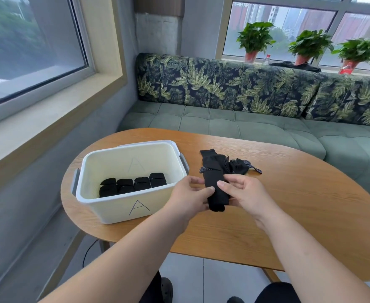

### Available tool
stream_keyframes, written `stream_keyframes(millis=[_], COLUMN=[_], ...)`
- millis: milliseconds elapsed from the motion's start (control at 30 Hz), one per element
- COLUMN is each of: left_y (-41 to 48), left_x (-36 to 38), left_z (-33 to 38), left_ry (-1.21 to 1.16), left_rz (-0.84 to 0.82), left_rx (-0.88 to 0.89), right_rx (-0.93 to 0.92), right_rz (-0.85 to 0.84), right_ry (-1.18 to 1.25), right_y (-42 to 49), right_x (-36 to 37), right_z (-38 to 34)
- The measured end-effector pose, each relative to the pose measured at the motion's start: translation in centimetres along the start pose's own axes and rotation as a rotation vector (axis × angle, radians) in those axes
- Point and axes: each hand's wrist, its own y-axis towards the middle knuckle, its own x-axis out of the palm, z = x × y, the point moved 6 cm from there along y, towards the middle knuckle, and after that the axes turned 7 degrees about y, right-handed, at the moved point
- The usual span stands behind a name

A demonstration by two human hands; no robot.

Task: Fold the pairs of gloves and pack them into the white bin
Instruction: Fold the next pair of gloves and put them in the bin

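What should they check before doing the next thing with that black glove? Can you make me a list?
1. Both hands have a grip on the glove: ok. The left hand and right hand pinch the glove.
2. Glove folded small like the bundles in the bin: not ok, it is long and flat.
3. A full pair in the grip: cannot tell.
4. Room in the bin: ok, there is bare floor behind the bundles.
5. Bin upright on the table, beside the hands: ok.
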Motion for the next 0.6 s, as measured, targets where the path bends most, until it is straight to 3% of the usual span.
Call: stream_keyframes(millis=[367,600], left_y=[-0.6,-0.6], left_x=[-6.4,-12.9], left_z=[4.2,5.4], left_ry=[-0.020,0.169], left_rz=[0.060,0.147], left_rx=[0.089,0.139], right_rx=[-0.059,-0.030], right_rz=[-0.114,-0.185], right_ry=[-0.033,-0.065], right_y=[2.3,4.2], right_x=[7.0,12.9], right_z=[-4.6,-4.9])
